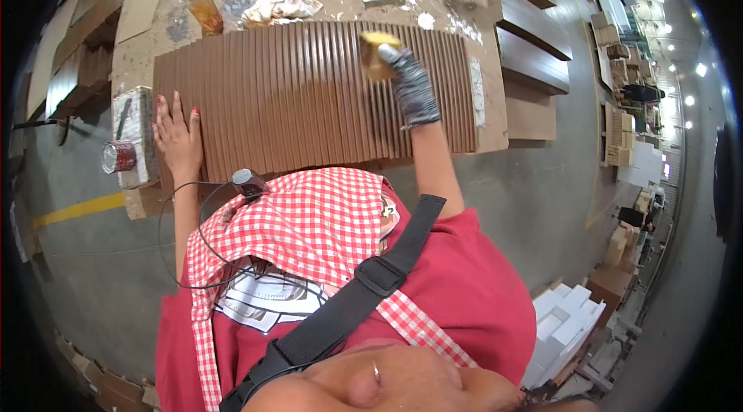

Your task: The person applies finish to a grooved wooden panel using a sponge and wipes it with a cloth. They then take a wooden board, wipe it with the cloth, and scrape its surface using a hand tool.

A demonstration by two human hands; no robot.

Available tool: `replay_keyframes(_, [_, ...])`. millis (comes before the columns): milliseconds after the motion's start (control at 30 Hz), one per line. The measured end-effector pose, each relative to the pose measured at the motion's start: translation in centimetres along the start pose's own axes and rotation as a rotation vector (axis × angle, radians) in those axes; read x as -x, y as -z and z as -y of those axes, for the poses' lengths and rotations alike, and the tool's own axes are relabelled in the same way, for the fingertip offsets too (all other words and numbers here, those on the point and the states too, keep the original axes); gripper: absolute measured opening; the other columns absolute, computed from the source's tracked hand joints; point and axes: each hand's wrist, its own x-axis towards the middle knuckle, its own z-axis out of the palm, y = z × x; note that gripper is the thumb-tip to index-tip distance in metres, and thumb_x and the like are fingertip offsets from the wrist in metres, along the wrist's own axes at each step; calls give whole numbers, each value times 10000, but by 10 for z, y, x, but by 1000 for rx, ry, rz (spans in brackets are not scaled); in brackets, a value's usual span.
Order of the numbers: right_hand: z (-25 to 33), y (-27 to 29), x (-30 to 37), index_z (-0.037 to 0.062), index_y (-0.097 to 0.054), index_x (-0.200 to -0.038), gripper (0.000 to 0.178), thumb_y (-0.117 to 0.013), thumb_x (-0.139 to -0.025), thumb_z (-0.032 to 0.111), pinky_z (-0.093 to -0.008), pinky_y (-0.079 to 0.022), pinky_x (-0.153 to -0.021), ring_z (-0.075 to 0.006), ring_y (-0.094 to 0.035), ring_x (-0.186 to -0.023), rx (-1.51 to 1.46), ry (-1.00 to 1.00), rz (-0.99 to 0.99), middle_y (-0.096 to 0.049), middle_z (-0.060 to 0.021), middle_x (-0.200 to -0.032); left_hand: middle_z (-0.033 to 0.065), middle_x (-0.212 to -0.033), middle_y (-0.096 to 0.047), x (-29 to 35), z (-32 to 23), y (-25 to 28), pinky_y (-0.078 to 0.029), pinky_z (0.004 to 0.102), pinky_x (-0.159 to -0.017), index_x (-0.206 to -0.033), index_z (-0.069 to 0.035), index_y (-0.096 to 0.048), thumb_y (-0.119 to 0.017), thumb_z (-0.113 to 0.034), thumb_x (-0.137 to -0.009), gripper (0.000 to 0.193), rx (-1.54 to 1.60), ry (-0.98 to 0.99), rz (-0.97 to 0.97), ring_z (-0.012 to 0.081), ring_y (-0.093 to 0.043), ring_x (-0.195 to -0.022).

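Brown slat row (286,95) lies on bench (491,95), slats pointing away from body. Gloved right hand (414,88), nearer its right end, pinches yellow pad (377,64) over its far half; bare left hand (179,138) flat, fingers slightly parted, at its left end.

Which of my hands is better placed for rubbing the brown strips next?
Probably your right: the gloved right hand holds the yellow pad at the brown strips, toward their right end. Your bare left hand lies flat on their left end, holding no pad.
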Motion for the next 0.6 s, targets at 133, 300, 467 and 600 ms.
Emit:
replay_keyframes(133, [20, 98, -32, 32, -591, -1127, 548, -788, -721, 342, -329, -489, -899, -224, -584, -1018, 537, 289, -183, -615, -126, -1088, 91, -1512, -232, -1, 3, -2, -134, 459, -1123, -1452, -222, -285, -386, -450, -956, 555, 15, -21, -19, 266, -223, -1385])
replay_keyframes(300, [22, 137, -32, 11, -625, -1071, 389, -773, -743, 157, -296, -466, -892, -207, -606, -951, 1053, 419, -204, -631, -118, -1045, 99, -1503, -248, 7, 35, -1, -137, 471, -1120, -1446, -220, -299, -390, -450, -955, 549, -40, 8, -21, 270, -222, -1384])
replay_keyframes(467, [-17, 155, 32, 32, -641, -1064, 350, -746, -737, 99, -342, -482, -847, -291, -606, -912, 1150, 390, -155, -633, -139, -1017, 127, -1502, -240, -12, 31, -23, -124, 482, -1119, -1447, -218, -300, -369, -484, -955, 563, 30, -56, -7, 277, -194, -1395])
replay_keyframes(600, [-43, 153, 101, 14, -621, -1095, 392, -729, -719, 34, -317, -450, -909, -244, -577, -989, 1072, 299, -181, -605, -116, -1028, 127, -1504, -236, -15, 43, -15, -123, 483, -1118, -1448, -217, -298, -367, -500, -951, 576, 53, -39, 19, 279, -191, -1396])
